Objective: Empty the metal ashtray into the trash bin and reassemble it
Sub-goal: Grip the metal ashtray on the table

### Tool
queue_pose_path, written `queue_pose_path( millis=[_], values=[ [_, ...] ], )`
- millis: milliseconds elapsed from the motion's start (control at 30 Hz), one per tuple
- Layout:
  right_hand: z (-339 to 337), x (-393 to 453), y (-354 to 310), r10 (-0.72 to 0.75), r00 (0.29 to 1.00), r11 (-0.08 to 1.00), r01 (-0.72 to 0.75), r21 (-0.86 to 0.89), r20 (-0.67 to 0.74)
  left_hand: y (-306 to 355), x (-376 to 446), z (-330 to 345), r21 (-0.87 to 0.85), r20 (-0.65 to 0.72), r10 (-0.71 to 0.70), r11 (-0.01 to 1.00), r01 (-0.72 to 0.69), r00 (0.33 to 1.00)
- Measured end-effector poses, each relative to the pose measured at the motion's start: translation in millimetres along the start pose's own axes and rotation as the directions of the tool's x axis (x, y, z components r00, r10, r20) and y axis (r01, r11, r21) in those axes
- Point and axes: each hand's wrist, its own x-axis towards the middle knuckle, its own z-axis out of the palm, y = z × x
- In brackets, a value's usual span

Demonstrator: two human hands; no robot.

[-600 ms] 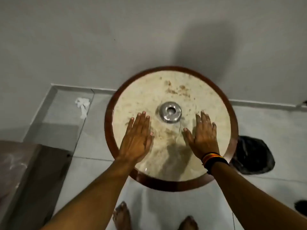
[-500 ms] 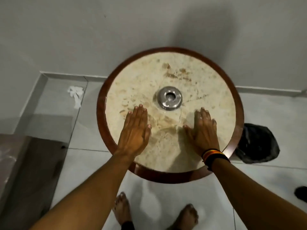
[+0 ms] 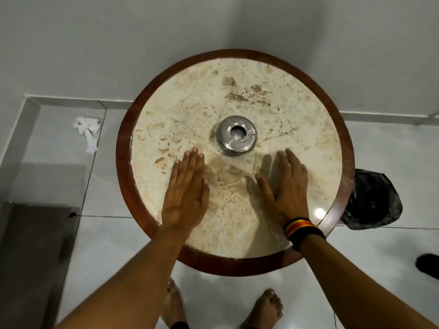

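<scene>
On the round marble table, metal ashtray at centre — assembled, left hand and right hand flat nearside, fingers spread, holding nothing, black-bagged trash bin right.

One head camera is looking steeply down from above and close in, facing the wall; the round table is filling mid-frame, the floor and bare feet showing below.
</scene>
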Motion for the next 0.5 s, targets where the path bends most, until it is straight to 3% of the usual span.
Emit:
queue_pose_path(
  millis=[67, 233, 333, 500],
  values=[
    [-0.3, 25.4, -26.2, -0.009, 1.000, 0.992, 0.009, 0.129, -0.001, 0.2, 0.6, -0.6, 0.020, -0.011, 0.003, 1.000, -0.002, 1.000],
    [22.1, 93.4, -81.6, -0.032, 0.995, 0.995, 0.022, 0.102, 0.099, -1.0, 1.0, 2.4, 0.031, -0.012, -0.005, 1.000, 0.005, 1.000],
    [30.6, 98.1, -84.8, 0.002, 0.993, 1.000, -0.005, 0.023, 0.121, -2.5, 1.6, 5.0, 0.043, 0.007, -0.004, 0.999, 0.004, 1.000],
    [20.8, 91.8, -83.1, 0.006, 0.994, 0.985, -0.024, 0.169, 0.107, -3.5, 2.5, 5.5, -0.010, -0.004, -0.032, 0.999, 0.032, 0.999]
  ],
)
